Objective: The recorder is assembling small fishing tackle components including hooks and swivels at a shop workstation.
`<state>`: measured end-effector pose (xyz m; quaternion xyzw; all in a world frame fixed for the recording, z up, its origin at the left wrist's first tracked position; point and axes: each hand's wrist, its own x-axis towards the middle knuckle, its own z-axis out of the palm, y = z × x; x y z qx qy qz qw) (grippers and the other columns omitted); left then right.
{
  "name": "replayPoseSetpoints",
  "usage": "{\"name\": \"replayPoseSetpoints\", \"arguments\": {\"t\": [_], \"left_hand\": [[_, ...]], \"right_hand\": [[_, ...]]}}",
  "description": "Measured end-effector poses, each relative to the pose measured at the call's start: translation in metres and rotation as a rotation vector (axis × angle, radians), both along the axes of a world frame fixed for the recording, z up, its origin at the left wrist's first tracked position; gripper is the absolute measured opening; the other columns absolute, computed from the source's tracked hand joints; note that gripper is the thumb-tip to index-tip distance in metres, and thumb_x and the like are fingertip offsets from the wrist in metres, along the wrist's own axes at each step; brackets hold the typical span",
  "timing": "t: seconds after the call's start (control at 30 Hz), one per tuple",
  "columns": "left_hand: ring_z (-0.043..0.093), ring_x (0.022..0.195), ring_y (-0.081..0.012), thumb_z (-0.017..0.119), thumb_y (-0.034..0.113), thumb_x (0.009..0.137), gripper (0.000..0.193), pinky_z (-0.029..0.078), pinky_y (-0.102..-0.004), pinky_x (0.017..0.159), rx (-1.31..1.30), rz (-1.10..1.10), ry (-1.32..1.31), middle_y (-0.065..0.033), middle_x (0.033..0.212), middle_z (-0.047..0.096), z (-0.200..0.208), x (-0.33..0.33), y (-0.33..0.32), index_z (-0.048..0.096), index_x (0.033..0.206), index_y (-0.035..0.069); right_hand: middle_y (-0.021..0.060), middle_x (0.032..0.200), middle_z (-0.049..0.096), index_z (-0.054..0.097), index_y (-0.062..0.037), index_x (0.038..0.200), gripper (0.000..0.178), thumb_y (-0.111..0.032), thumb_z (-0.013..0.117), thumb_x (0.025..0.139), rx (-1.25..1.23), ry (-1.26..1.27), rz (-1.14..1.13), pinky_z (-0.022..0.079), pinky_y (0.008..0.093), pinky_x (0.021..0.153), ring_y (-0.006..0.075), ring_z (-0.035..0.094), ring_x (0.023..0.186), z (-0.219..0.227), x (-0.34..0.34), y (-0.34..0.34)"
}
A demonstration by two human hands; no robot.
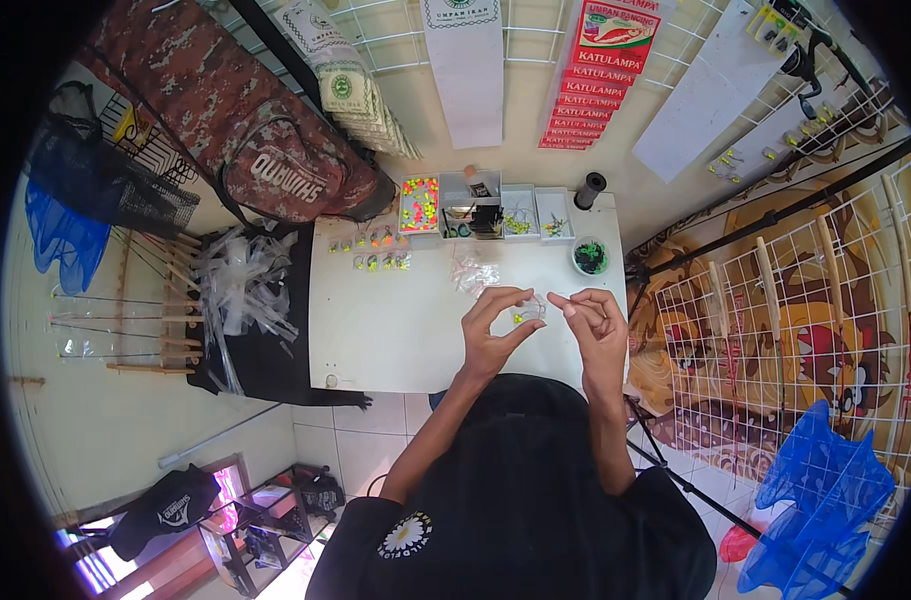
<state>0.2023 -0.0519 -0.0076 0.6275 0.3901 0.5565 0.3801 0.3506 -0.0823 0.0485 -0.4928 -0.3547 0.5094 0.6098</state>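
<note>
From the head camera, the person's two forearms rise from the lower edge over a white counter (396, 330); the left hand (491, 330) curls upward, its grip pinched by thumb and forefinger on a small clear plastic bag (528, 308) with a yellow-green bit inside; the bag hangs above the counter's right part, between the two hands; the right hand (594, 322) sits just beside it, fingers bent and pinched together near the bag's right edge, though whether its grip is on the bag or on something finer I cannot tell.

At the far edge of the counter stands a row of compartment boxes (496, 212); the leftmost tray (420, 204) is filled with bright pink, yellow and orange pieces; in front of it lie small packets of coloured floats (374, 250); a few loose clear bags (474, 272) lie beyond the hands; a round cup of green bits (590, 257) stands at the right edge, with a black spool (590, 190) behind it; left of the counter a heap of clear plastic sleeves (241, 285) rests on dark cloth.
</note>
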Motion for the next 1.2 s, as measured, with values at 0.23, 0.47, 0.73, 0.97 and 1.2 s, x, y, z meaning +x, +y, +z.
{"name": "replayPoseSetpoints", "arguments": {"t": [0.23, 0.47, 0.73, 0.97, 1.2], "left_hand": [[0.06, 0.093, -0.0186, 0.083, 0.004, 0.067, 0.043, 0.048, -0.031, 0.082, 0.005, 0.015, 0.01, -0.01, 0.103, 0.064, 0.002, -0.001, -0.001, 0.068, 0.108, 0.002], [0.06, 0.092, -0.019, 0.083, 0.005, 0.067, 0.044, 0.049, -0.0313, 0.082, 0.022, 0.012, 0.019, -0.01, 0.102, 0.064, 0.001, 0.0, 0.0, 0.068, 0.107, 0.002], [0.06, 0.092, -0.0192, 0.084, 0.006, 0.066, 0.044, 0.049, -0.0313, 0.081, 0.022, 0.008, 0.015, -0.0099, 0.102, 0.064, 0.001, 0.0, -0.001, 0.068, 0.108, 0.003], [0.06, 0.092, -0.0189, 0.084, 0.006, 0.067, 0.045, 0.049, -0.0311, 0.081, 0.02, 0.02, 0.014, -0.0096, 0.101, 0.064, 0.0, 0.0, -0.001, 0.068, 0.108, 0.003], [0.061, 0.091, -0.0196, 0.083, 0.005, 0.066, 0.044, 0.049, -0.0312, 0.08, 0.057, 0.035, 0.04, -0.0099, 0.101, 0.064, 0.0, -0.002, -0.001, 0.068, 0.107, 0.003]], "right_hand": [[0.0154, 0.093, 0.072, 0.052, -0.0032, 0.1, 0.012, -0.007, 0.06, 0.092, 0.047, -0.196, -0.153, 0.041, 0.0229, 0.082, 0.0102, 0.064, 0.093, -0.008, -0.001, -0.002], [0.0186, 0.092, 0.072, 0.047, -0.0055, 0.099, 0.014, -0.009, 0.059, 0.093, 0.007, -0.065, -0.059, 0.04, 0.0223, 0.083, 0.0078, 0.061, 0.093, -0.01, -0.003, 0.001], [0.0177, 0.093, 0.072, 0.045, -0.0056, 0.097, 0.016, -0.007, 0.061, 0.092, 0.039, -0.125, -0.03, 0.04, 0.0245, 0.087, 0.0085, 0.06, 0.093, -0.006, -0.004, 0.001], [0.0148, 0.093, 0.072, 0.046, -0.004, 0.098, 0.016, -0.005, 0.061, 0.091, 0.11, -0.355, -0.019, 0.041, 0.025, 0.09, 0.0087, 0.061, 0.091, -0.002, -0.005, -0.002], [0.0057, 0.091, 0.071, 0.054, -0.0039, 0.099, 0.015, -0.011, 0.064, 0.089, 0.182, -0.797, -0.035, 0.036, 0.0325, 0.086, 0.0168, 0.06, 0.086, 0.013, -0.006, -0.008]]}}
